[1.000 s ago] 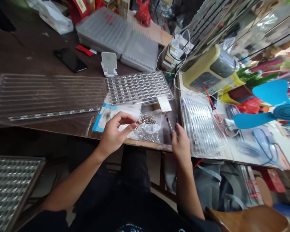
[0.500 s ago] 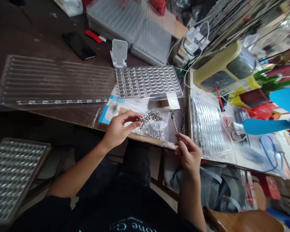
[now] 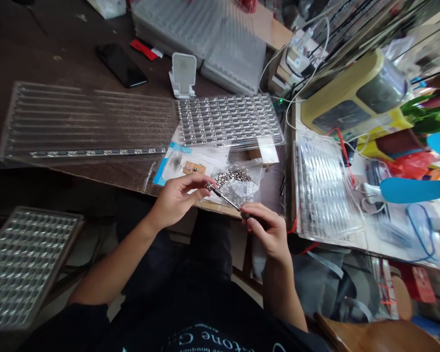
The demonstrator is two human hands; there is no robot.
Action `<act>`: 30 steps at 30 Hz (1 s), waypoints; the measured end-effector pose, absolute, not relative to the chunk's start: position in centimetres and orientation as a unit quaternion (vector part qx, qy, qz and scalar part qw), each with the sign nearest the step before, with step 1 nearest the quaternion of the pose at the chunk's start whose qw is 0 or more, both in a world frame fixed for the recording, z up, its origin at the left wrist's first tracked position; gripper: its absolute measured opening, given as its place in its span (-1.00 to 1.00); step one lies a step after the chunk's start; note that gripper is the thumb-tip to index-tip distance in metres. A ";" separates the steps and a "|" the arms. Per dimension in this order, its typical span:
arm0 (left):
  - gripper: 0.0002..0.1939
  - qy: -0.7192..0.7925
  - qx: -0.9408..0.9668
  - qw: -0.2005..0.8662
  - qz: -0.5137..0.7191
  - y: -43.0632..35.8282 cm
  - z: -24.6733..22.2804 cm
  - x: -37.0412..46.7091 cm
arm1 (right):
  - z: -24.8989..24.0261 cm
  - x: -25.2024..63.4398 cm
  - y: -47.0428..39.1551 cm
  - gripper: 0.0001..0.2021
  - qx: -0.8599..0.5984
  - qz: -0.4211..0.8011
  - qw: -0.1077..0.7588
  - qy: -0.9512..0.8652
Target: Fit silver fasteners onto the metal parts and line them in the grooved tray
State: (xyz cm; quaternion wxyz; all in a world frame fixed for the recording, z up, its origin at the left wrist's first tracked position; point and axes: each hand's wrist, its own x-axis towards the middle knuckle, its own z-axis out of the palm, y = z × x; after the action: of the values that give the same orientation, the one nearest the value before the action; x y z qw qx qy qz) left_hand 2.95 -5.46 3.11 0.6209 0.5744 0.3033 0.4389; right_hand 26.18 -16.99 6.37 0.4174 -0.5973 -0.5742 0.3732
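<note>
Between thumb and fingers, my left hand [image 3: 176, 198] pinches a small metal connector [image 3: 209, 186] over the table's front edge. My right hand [image 3: 267, 226] is closed on the dark handle of a screwdriver [image 3: 228, 199], whose tip end meets the connector. Just behind lies a clear plastic bag [image 3: 245, 190] with a heap of small metal parts [image 3: 234, 176]. A small wooden block [image 3: 193, 168] sits left of the bag. Farther back, a clear tray [image 3: 229, 120] is filled with rows of metal connectors. To the left, another clear tray [image 3: 91, 117] holds one row of connectors along its near edge.
A black phone [image 3: 121, 65] and a white stand [image 3: 184, 76] lie behind the trays. Stacked clear trays [image 3: 176, 29] stand at the back. On the right are more trays [image 3: 324, 188], a yellow device [image 3: 352, 98] and a blue fan blade [image 3: 414, 189]. A filled tray [image 3: 25, 266] is lower left.
My right hand has moved left with the screwdriver, bringing its tip end to the connector in my left hand. My left hand has shifted slightly left, and the view has moved a little.
</note>
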 end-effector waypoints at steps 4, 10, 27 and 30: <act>-0.80 0.324 0.639 0.554 0.424 -5.4 3.2 2.6 | 6.2 26.3 -17.4 -0.78 -0.615 0.401 0.404 -0.546; -0.82 0.331 0.699 0.484 0.410 -5.3 3.3 2.0 | 6.1 25.7 -17.1 -0.68 -0.627 0.467 0.331 -0.529; -0.82 0.436 0.668 0.402 0.449 -5.9 3.0 1.8 | 4.8 23.5 -16.3 -0.71 -0.618 0.092 0.382 -0.681; -0.84 0.417 0.692 0.367 0.461 -5.8 3.0 1.7 | 5.1 23.7 -16.3 -0.70 -0.596 0.116 0.413 -0.679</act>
State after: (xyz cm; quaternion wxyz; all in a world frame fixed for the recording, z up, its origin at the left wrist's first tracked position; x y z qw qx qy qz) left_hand 1.71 -5.84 3.02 0.3671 0.6919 0.4173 0.4608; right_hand 23.72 -16.29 5.13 0.4125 -0.5958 -0.6793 0.1158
